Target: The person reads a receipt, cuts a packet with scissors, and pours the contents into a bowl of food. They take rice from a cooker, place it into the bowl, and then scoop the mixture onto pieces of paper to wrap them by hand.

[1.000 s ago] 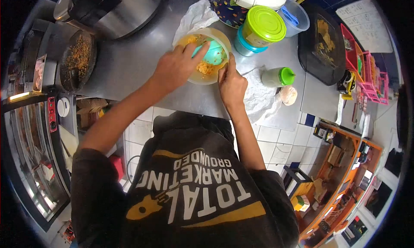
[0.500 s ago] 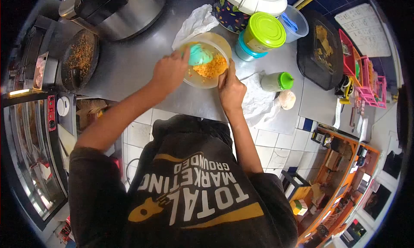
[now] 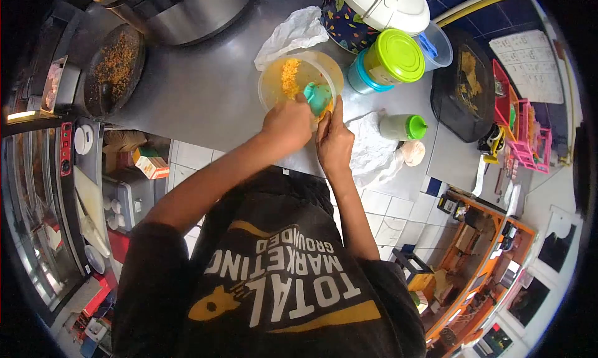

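Note:
My left hand is closed around the handle of a teal plastic spoon, its wide head down inside a translucent bowl. Orange, crumbly food that looks like seasoned rice clings in a strip along the bowl's far left side. More of it lies under the spoon, near the right wall. With my right hand, I grip the bowl's near right rim, thumb and fingers pinching the edge. The bowl rests on a steel counter. Crumpled white paper lies just beyond it.
Right of the bowl are a green-capped bottle on white paper, a green-lidded tub and a patterned pot. A black tray stands farther right. To the left are a dark pan with crumbs and a large steel appliance.
My left hand has swung the spoon from the bowl's far left to its near right side. The food pile is split, with some now at the far left. My right hand keeps its hold.

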A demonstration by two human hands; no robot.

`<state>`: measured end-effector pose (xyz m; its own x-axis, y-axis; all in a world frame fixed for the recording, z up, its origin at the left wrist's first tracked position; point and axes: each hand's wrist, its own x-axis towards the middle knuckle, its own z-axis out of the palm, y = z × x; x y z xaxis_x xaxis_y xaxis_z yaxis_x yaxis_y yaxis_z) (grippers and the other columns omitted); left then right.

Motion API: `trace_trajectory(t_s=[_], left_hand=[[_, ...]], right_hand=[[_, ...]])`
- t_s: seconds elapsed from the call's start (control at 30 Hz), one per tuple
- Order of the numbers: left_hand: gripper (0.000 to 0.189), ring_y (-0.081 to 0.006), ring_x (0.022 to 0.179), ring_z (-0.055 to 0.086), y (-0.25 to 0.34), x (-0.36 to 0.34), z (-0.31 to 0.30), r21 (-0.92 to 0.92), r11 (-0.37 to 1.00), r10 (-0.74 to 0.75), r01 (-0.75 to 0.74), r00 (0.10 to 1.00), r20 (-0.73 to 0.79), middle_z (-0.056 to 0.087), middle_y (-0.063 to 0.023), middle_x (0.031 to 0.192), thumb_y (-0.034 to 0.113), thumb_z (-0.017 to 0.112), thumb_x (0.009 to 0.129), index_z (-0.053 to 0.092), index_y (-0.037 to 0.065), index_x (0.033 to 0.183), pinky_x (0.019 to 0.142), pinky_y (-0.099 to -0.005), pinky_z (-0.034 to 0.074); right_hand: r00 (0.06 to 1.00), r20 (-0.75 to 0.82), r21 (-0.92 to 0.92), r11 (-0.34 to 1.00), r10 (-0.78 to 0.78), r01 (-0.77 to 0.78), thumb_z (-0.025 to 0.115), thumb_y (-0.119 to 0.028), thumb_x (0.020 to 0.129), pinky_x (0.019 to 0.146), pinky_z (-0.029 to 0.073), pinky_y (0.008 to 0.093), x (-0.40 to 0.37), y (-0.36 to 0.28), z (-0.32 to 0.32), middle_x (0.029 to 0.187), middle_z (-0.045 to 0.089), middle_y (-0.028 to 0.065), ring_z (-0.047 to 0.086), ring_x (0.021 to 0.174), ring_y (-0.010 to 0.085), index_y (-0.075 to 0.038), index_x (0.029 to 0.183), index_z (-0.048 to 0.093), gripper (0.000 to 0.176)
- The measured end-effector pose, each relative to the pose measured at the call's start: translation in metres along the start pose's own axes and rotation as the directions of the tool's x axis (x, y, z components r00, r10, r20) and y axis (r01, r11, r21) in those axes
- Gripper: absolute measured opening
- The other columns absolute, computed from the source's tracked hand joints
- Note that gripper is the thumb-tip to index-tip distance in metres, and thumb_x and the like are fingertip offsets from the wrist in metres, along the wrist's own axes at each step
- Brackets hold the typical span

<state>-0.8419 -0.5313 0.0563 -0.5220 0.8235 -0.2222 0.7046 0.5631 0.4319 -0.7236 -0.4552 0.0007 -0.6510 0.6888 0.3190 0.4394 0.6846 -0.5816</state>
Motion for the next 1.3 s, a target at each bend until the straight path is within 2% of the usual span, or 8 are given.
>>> trace_trajectory(t_s=[0.13,0.2,0.33,0.4,0.5,0.6,0.8,1.3], left_hand=[[0.025,-0.0329,0.078,0.073,-0.049,0.027,-0.01,-0.332,0.938,0.108,-0.099,0.994,0.009,0.07,-0.0249,0.084,0.016,0.056,0.09,0.066,-0.003,0.104,0.065,-0.0482,0.056],[0.024,-0.0341,0.079,0.072,-0.057,0.032,-0.037,-0.516,0.797,-0.102,0.315,0.911,0.399,0.07,-0.0252,0.083,0.022,0.059,0.091,0.068,0.001,0.098,0.067,-0.049,0.054],[0.027,-0.0398,0.079,0.07,-0.069,0.037,-0.057,-0.41,0.851,-0.179,0.329,0.915,0.363,0.069,-0.0275,0.084,0.023,0.062,0.09,0.068,-0.003,0.096,0.069,-0.0489,0.054],[0.029,-0.0422,0.071,0.067,-0.085,0.047,-0.044,-0.136,0.991,0.026,0.004,0.976,0.216,0.066,-0.0292,0.08,0.02,0.055,0.09,0.068,-0.005,0.097,0.065,-0.0483,0.052],[0.029,-0.0432,0.075,0.068,-0.066,0.044,-0.043,-0.02,0.999,0.048,-0.044,0.97,0.239,0.067,-0.03,0.082,0.019,0.057,0.085,0.07,-0.007,0.088,0.068,-0.0494,0.053],[0.03,-0.0437,0.078,0.069,-0.056,0.041,-0.033,-0.094,0.993,0.103,-0.078,0.946,0.307,0.067,-0.032,0.084,0.017,0.057,0.083,0.068,-0.01,0.088,0.069,-0.0503,0.054],[0.032,-0.0357,0.061,0.068,-0.029,0.035,-0.026,-0.287,0.896,-0.149,0.339,0.838,0.524,0.067,-0.0276,0.075,0.016,0.053,0.085,0.066,-0.013,0.089,0.059,-0.0474,0.054],[0.034,-0.0264,0.068,0.063,-0.043,0.051,0.011,-0.665,0.745,0.132,0.051,0.966,0.222,0.067,-0.0181,0.078,0.027,0.053,0.099,0.066,-0.004,0.098,0.066,-0.0408,0.05]], right_hand=[[0.999,0.02,-0.077,0.996,0.045,-0.043,0.059,-0.008,0.093,0.05,0.05,0.0453,0.016,-0.013,-0.017,0.065,0.063,0.0237,0.064,0.054,0.0373,0.001,0.14,0.047,0.049],[0.994,0.068,-0.087,0.993,0.083,-0.077,0.06,-0.008,0.092,0.05,0.049,0.0464,0.025,-0.008,-0.023,0.063,0.062,0.0232,0.064,0.054,0.0381,-0.001,0.136,0.051,0.046],[0.995,0.102,-0.235,0.972,0.001,0.023,0.061,-0.012,0.09,0.051,0.051,0.047,0.04,-0.002,-0.035,0.063,0.063,0.0222,0.064,0.055,0.0376,-0.005,0.128,0.057,0.039],[0.991,0.128,-0.252,0.965,-0.034,0.065,0.061,-0.013,0.09,0.051,0.051,0.0479,0.05,-0.01,-0.046,0.064,0.064,0.0215,0.064,0.055,0.0376,-0.006,0.127,0.057,0.037],[0.972,0.221,-0.293,0.944,-0.084,0.149,0.059,-0.014,0.091,0.052,0.052,0.0499,0.066,-0.022,-0.055,0.066,0.065,0.0211,0.064,0.056,0.0396,-0.007,0.125,0.059,0.035],[0.955,0.274,-0.323,0.925,-0.112,0.201,0.058,-0.015,0.092,0.053,0.052,0.0498,0.074,-0.029,-0.055,0.066,0.065,0.0211,0.065,0.057,0.0395,-0.005,0.125,0.059,0.035],[0.879,0.381,-0.379,0.818,-0.287,0.432,0.059,-0.013,0.09,0.05,0.053,0.045,0.076,-0.037,-0.047,0.065,0.065,0.0206,0.066,0.055,0.0358,0.008,0.128,0.055,0.044],[0.762,0.517,-0.334,0.728,-0.391,0.599,0.055,-0.012,0.093,0.049,0.05,0.0432,0.113,-0.017,-0.066,0.063,0.064,0.0172,0.066,0.056,0.0331,0.0,0.108,0.063,0.021]])
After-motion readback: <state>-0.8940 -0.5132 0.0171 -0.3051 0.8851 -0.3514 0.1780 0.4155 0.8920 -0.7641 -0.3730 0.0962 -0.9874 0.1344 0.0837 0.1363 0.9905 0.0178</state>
